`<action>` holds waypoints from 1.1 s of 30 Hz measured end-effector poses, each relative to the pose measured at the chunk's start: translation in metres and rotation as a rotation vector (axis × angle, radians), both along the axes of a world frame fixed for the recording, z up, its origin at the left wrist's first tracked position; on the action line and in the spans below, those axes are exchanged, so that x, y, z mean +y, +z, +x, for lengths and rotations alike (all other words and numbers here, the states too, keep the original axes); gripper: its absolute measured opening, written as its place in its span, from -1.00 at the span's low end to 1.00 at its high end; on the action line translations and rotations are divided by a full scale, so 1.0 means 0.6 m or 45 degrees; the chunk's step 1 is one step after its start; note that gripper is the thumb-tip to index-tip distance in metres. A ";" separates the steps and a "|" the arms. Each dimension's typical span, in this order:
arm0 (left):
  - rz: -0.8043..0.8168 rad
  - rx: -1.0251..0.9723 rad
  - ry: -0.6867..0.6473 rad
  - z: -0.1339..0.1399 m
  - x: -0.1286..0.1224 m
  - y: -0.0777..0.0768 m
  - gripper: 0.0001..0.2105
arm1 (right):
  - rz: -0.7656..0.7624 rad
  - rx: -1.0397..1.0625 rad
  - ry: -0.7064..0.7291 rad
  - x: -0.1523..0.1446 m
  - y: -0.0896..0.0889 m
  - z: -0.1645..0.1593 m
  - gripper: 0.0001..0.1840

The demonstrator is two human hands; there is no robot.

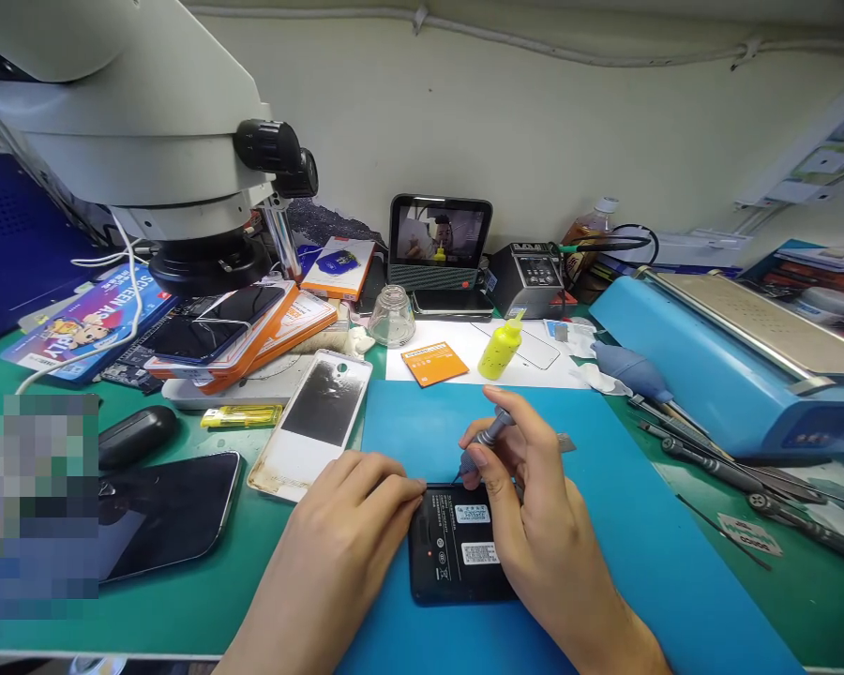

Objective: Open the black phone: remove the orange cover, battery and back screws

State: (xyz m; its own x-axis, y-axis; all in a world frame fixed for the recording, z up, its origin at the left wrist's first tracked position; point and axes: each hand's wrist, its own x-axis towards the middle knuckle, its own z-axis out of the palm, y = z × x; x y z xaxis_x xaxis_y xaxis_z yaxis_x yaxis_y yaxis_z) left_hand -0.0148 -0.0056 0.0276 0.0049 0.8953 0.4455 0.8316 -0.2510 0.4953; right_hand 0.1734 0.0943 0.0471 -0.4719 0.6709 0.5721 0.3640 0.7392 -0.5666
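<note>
Black phone (pixel 457 548) lies back-up on the blue mat (pixel 605 487) at the near edge of the green tabletop (pixel 197 600), left hand (pixel 344 534) flat with fingers pressing its left edge, right hand (pixel 535 506) with its grip pinched tight round a small screwdriver (pixel 485 441), tip touching the phone's top edge.

Left hand (pixel 352 511) flat, right hand (pixel 527 506) pinching

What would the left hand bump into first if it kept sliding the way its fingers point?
Probably the right hand. The left hand rests against the black phone, fingers pointing right along its upper edge, where the right hand holds a screwdriver. Depth is hard to judge.
</note>
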 end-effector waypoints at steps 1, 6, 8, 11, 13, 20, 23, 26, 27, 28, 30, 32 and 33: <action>-0.002 0.005 -0.005 0.000 0.000 0.001 -0.84 | 0.009 -0.004 0.001 0.000 0.001 0.000 -0.49; -0.023 0.022 -0.008 -0.001 0.000 0.003 -0.86 | 0.161 -0.050 0.063 0.003 0.005 0.001 -0.47; -0.034 0.023 0.000 -0.001 0.000 0.002 -0.86 | 0.218 -0.060 0.082 0.004 0.007 0.000 -0.46; -0.052 0.023 -0.005 -0.001 -0.001 0.004 -0.86 | 0.219 -0.056 0.077 0.002 0.012 -0.006 -0.51; -0.060 0.026 -0.014 -0.002 -0.002 0.006 -0.87 | 0.198 -0.060 0.088 0.000 0.014 -0.009 -0.54; -0.064 0.033 -0.015 0.001 -0.003 0.006 -0.87 | 0.196 -0.058 0.080 0.002 0.014 -0.011 -0.57; -0.068 0.029 -0.016 0.001 -0.003 0.005 -0.87 | 0.178 -0.042 0.110 -0.001 0.014 -0.016 -0.54; -0.071 0.026 -0.021 0.002 -0.004 0.005 -0.87 | 0.164 -0.066 0.136 -0.005 0.017 -0.022 -0.52; -0.073 0.024 -0.022 0.002 -0.004 0.006 -0.87 | 0.163 -0.076 0.142 -0.005 0.019 -0.023 -0.51; -0.075 0.023 -0.021 0.002 -0.004 0.006 -0.87 | 0.173 -0.085 0.150 -0.005 0.020 -0.023 -0.50; -0.077 0.022 -0.019 0.002 -0.004 0.007 -0.88 | 0.218 -0.085 0.168 -0.002 0.021 -0.022 -0.53; -0.078 0.020 -0.015 0.002 -0.003 0.007 -0.88 | 0.270 -0.066 0.162 0.000 0.021 -0.021 -0.54; -0.079 0.018 -0.014 0.001 -0.003 0.007 -0.87 | 0.285 -0.048 0.149 0.001 0.020 -0.021 -0.52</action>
State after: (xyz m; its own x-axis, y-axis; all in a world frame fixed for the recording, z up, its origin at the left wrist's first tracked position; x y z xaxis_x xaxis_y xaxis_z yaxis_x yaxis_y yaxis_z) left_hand -0.0140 -0.0075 0.0316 0.0206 0.9211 0.3889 0.8361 -0.2291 0.4984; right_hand 0.1605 0.0951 0.0589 -0.5625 0.4695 0.6806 0.2867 0.8828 -0.3720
